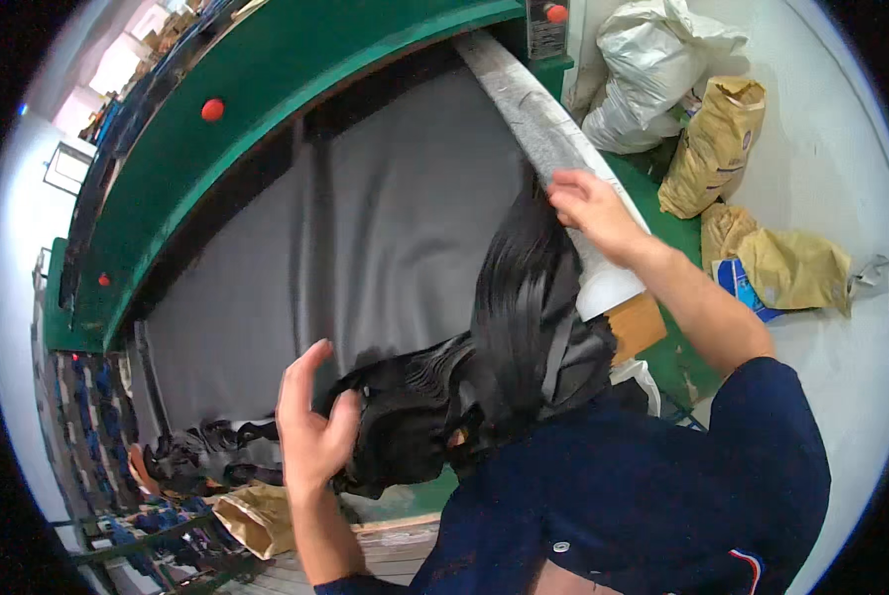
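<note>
The right hand (pixel 591 213) sits at about one o'clock, its fingers closed on the top of a drooping bundle of black straps (pixel 516 307); the bundle hangs from that grip down toward the person's chest, over the grey sheet (pixel 385 228) that lies on the bed of the green machine (pixel 296 89). The left hand (pixel 310 426), at about seven o'clock, has its fingers spread and curled, the thumb side pressed against a bunched mass of black pieces (pixel 405 426) without clearly closing round it.

The risk, as it looks from here, is a loose hold; the right grip takes only the upper end, so single straps could slide out and scatter. The left hand merely props its pile, which could spill toward the brown paper bag (pixel 256 516) at six o'clock. The straps could also snag on the pale roller (pixel 548 139) beside the right hand.
</note>
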`<state>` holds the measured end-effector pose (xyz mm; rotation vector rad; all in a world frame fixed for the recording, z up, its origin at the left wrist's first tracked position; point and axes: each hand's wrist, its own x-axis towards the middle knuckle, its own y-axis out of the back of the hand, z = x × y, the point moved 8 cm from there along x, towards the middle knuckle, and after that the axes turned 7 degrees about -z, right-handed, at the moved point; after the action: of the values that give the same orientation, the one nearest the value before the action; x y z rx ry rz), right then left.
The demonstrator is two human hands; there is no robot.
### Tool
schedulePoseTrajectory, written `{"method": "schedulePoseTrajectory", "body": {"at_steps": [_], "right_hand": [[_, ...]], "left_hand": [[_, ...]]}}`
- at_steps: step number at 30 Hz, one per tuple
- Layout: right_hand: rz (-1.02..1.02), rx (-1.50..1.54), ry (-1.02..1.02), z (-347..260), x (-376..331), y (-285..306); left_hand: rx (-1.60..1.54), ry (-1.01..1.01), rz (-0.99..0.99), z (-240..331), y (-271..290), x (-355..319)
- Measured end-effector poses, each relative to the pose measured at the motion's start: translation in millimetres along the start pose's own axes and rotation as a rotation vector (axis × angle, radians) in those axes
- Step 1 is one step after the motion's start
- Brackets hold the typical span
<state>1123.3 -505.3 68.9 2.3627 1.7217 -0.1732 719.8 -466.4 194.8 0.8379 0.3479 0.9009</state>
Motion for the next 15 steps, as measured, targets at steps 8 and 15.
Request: {"method": "schedulePoseTrajectory", "body": {"at_steps": [8, 15], "right_hand": [[-0.094, 0.483, -0.18, 1.8, -44.6, -8.6], [-0.087, 0.724, -0.311, 26.0, -42.5, -20.3]], "left_hand": [[-0.095, -0.103, -0.266, 95.4, -161.5, 118.7], [-0.275, -0.101, -0.258, 97.3, -173.7, 126.6]]}}
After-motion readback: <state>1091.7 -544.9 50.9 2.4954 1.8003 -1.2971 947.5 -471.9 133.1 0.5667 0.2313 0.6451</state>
